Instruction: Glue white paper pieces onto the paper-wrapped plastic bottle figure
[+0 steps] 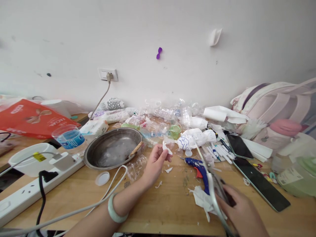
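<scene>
The left grip (156,161) pinches a small white scrap (167,148) at centre, seemingly by one end to leave its edge free. At four o'clock, the right grip (243,207) clasps a blurred grey tool (218,189); the glue gun (194,162) lies between, perhaps for easy reach, on the tabletop (153,210).

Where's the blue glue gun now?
Glue gun: head view, right of centre, on the table between left hand and right hand, beside torn white paper.

the red package (34,119) on the left reads "facial" in pale capitals
</scene>
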`<act>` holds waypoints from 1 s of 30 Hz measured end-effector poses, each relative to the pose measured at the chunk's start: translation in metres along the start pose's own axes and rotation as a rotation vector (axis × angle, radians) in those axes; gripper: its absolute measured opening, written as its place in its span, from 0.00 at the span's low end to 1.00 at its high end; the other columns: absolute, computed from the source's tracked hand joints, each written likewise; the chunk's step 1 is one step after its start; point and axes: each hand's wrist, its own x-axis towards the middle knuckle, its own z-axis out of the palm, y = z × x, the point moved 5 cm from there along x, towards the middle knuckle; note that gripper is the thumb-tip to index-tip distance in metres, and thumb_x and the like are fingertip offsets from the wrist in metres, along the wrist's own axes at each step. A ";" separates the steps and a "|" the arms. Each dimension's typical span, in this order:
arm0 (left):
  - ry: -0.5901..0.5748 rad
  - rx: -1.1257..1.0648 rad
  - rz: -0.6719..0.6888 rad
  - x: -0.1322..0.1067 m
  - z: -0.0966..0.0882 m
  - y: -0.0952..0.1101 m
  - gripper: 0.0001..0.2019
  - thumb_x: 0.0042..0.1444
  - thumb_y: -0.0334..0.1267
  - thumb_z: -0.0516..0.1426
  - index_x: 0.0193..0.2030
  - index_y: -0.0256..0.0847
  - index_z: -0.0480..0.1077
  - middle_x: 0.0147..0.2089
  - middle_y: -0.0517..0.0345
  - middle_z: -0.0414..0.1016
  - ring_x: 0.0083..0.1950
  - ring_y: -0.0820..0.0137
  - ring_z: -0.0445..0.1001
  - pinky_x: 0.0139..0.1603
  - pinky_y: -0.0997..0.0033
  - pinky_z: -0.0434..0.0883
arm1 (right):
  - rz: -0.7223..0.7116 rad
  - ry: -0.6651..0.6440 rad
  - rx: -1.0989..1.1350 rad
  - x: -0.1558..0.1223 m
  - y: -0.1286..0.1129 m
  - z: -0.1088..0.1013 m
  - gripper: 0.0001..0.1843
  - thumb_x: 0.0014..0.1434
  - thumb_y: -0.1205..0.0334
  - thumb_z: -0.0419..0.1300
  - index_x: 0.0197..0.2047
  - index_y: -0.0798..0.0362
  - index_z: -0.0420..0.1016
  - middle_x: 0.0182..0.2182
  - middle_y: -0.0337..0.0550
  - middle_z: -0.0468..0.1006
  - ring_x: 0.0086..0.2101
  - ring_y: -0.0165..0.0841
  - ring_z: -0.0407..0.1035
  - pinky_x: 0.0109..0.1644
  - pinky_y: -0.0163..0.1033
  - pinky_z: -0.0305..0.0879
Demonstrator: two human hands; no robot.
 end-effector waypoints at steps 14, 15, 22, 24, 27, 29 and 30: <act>0.025 -0.057 -0.143 0.004 -0.001 -0.018 0.11 0.46 0.43 0.59 0.28 0.40 0.64 0.23 0.66 0.66 0.26 0.76 0.65 0.33 0.75 0.62 | 0.328 0.149 -0.373 0.009 0.107 -0.049 0.26 0.43 0.40 0.53 0.34 0.52 0.76 0.42 0.54 0.78 0.43 0.48 0.72 0.45 0.45 0.67; 0.040 -0.072 -0.154 0.004 -0.001 -0.019 0.10 0.45 0.43 0.60 0.27 0.40 0.64 0.23 0.66 0.66 0.26 0.76 0.64 0.33 0.75 0.61 | 0.320 0.168 -0.381 0.012 0.105 -0.048 0.29 0.42 0.39 0.52 0.35 0.53 0.76 0.44 0.56 0.77 0.45 0.48 0.70 0.48 0.45 0.66; 0.087 -0.091 -0.199 0.002 -0.002 -0.018 0.10 0.42 0.41 0.60 0.25 0.40 0.63 0.22 0.66 0.65 0.26 0.76 0.63 0.33 0.75 0.61 | 0.242 0.229 -0.374 0.021 0.099 -0.038 0.32 0.42 0.37 0.48 0.38 0.54 0.73 0.45 0.58 0.75 0.47 0.49 0.68 0.50 0.49 0.63; 0.086 -0.084 -0.199 0.001 -0.001 -0.018 0.10 0.42 0.41 0.60 0.25 0.40 0.63 0.22 0.66 0.65 0.25 0.76 0.63 0.32 0.75 0.61 | 0.235 0.216 -0.349 0.022 0.100 -0.039 0.31 0.41 0.37 0.50 0.36 0.55 0.73 0.43 0.59 0.75 0.44 0.50 0.69 0.49 0.50 0.64; 0.060 -0.077 -0.189 0.001 0.000 -0.019 0.10 0.42 0.40 0.60 0.25 0.40 0.63 0.23 0.65 0.66 0.26 0.76 0.64 0.33 0.75 0.61 | 0.203 0.228 -0.327 0.022 0.091 -0.044 0.31 0.42 0.37 0.51 0.34 0.57 0.73 0.38 0.60 0.76 0.40 0.50 0.70 0.47 0.51 0.64; 0.033 -0.065 -0.169 0.001 0.001 -0.019 0.09 0.43 0.39 0.60 0.25 0.40 0.63 0.23 0.65 0.67 0.26 0.76 0.64 0.33 0.75 0.61 | 0.130 0.323 -0.323 0.020 0.073 -0.047 0.29 0.45 0.39 0.50 0.35 0.56 0.73 0.37 0.59 0.76 0.39 0.49 0.70 0.45 0.51 0.64; 0.017 -0.055 -0.158 0.001 0.002 -0.019 0.09 0.44 0.39 0.60 0.25 0.40 0.63 0.23 0.65 0.67 0.26 0.76 0.64 0.32 0.75 0.61 | 0.087 0.369 -0.311 0.019 0.061 -0.047 0.27 0.46 0.40 0.50 0.35 0.56 0.73 0.37 0.58 0.76 0.39 0.48 0.70 0.44 0.50 0.65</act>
